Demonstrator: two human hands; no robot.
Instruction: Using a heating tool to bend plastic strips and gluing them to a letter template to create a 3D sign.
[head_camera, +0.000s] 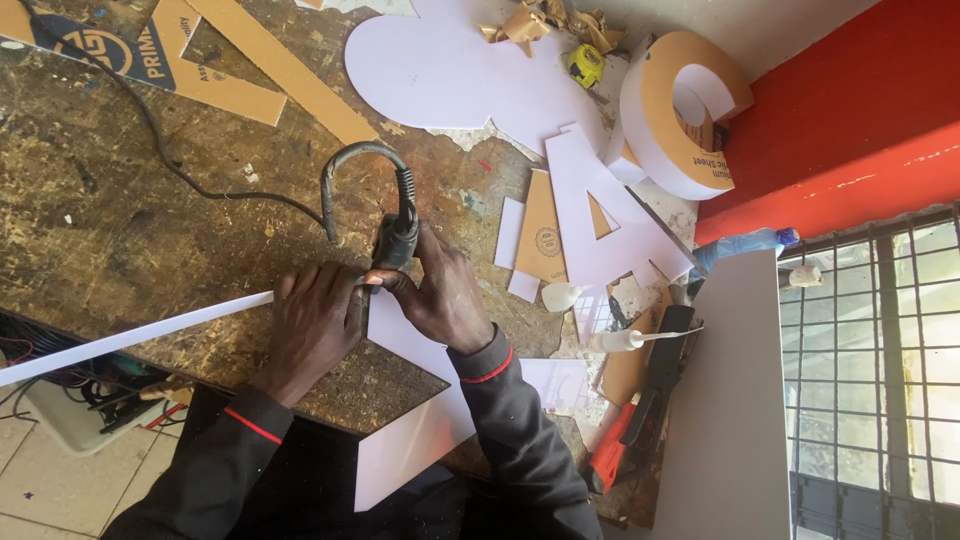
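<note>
While the left hand is pressing down flat-ish on a long white strip, fingers curled over its edge, the right hand is gripping a black corded tool with its fingers closed round the body. The two hands are sitting right next to each other, pretty much touching at the fingertips, near the front edge of the scuffed brown surface. The strip is running from under the left hand out to the left, past the edge of the surface. A white sheet is lying under the right wrist and hanging over the front edge. The tool's black cable is looping up and over, then trailing off toward the far left corner.

Other stuff lying around: a big white cut-out shape at the top, a white letter piece to the right of the hands, a thick round letter form with a brown face near the red wall, a yellow tape measure, a small white glue bottle, and a red-and-black tool at the lower right. Can't really tell what the black tool's tip is touching, the hands are hiding it.
</note>
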